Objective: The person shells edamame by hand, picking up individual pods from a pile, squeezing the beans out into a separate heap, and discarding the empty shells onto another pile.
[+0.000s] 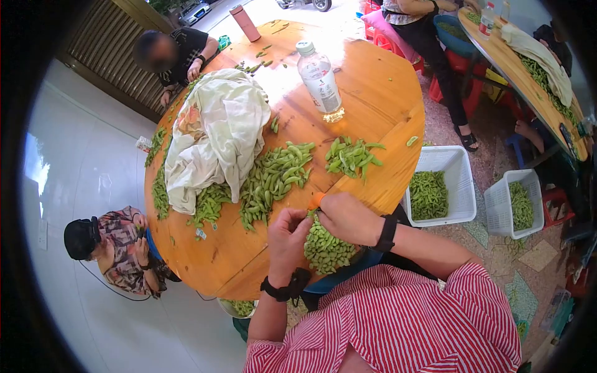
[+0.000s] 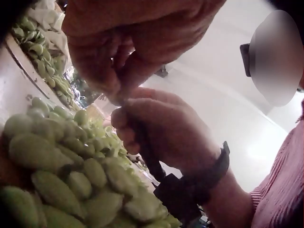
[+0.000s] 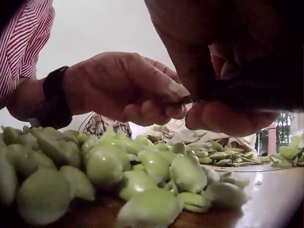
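Observation:
My left hand (image 1: 287,239) and my right hand (image 1: 353,219) meet fingertip to fingertip above a heap of shelled green beans (image 1: 328,248) at the table's edge. Between them, in the right wrist view, a small green pod (image 3: 185,100) is pinched by the left hand (image 3: 126,88); the right thumb and fingers (image 3: 213,116) close on its other end, mostly in shadow. Something orange (image 1: 316,200) shows by the right fingers. In the left wrist view the right hand (image 2: 164,126) is curled beside the left hand (image 2: 137,42), over the beans (image 2: 95,175).
On the round table (image 1: 379,81) lie unshelled pods (image 1: 273,177), a smaller pod pile (image 1: 351,157), a pale cloth (image 1: 217,130), a bottle (image 1: 321,84) and a pink flask (image 1: 245,23). White baskets (image 1: 471,205) stand on the floor at right. Other people sit around.

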Tool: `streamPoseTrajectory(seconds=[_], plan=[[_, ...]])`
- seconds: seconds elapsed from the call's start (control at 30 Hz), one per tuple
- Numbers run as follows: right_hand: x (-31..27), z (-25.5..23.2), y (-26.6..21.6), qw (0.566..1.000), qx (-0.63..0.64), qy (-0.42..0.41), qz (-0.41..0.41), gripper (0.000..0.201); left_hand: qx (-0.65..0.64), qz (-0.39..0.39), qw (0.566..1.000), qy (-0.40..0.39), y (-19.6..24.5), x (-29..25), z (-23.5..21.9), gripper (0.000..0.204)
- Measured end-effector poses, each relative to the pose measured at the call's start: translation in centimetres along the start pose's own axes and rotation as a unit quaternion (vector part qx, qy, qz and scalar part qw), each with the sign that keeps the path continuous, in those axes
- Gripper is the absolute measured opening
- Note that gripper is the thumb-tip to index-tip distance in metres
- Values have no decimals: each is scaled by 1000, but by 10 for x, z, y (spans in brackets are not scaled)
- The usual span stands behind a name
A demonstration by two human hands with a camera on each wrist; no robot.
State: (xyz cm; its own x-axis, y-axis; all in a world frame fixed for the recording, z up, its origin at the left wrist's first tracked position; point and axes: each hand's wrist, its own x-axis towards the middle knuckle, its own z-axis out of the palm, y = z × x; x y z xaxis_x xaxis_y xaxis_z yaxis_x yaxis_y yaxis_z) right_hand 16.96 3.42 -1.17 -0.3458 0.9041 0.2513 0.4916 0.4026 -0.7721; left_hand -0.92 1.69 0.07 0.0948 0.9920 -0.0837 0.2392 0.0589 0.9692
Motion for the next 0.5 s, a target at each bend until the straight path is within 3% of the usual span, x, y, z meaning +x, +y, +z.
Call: streamPoseTrajectory(seconds=[0.03, 0.1, 0.13, 0.2, 0.23, 0.3, 0.33, 0.37, 0.4, 0.43, 0.5], plan=[[1, 0, -3, 1000, -13, -4, 4, 14, 0, 0, 1000, 0, 2, -1, 1, 12], [0, -1, -9, 1000, -26, -8, 7, 12, 153, 130, 980, 6, 8, -5, 3, 11], [0, -1, -11, 999, -41, -16, 9, 12, 153, 130, 980, 7, 9, -5, 4, 11], [-2, 1, -12, 998, -55, -24, 11, 11, 275, 263, 924, 17, 9, -5, 6, 10], [-3, 3, -10, 999, -50, -14, 3, 11, 275, 263, 924, 17, 7, -5, 7, 10], [-3, 3, -6, 999, -44, -3, -6, 10, 111, 142, 983, 21, 2, -6, 8, 10], [-1, 1, -4, 1000, -24, -10, -11, 10, 111, 142, 983, 21, 3, -5, 7, 10], [0, -1, -2, 1000, -3, -15, -16, 11, -28, 56, 998, 5, 7, -3, 5, 10], [-1, -2, 1, 1000, -3, -14, -16, 11, -166, -31, 985, -13, 9, -1, 3, 10], [-1, -3, 5, 999, -1, -25, -39, 11, -166, -30, 986, -14, 7, 1, -1, 10], [-2, -5, 12, 997, 0, -38, -63, 12, -267, -120, 951, -102, -3, 5, -11, 11]])
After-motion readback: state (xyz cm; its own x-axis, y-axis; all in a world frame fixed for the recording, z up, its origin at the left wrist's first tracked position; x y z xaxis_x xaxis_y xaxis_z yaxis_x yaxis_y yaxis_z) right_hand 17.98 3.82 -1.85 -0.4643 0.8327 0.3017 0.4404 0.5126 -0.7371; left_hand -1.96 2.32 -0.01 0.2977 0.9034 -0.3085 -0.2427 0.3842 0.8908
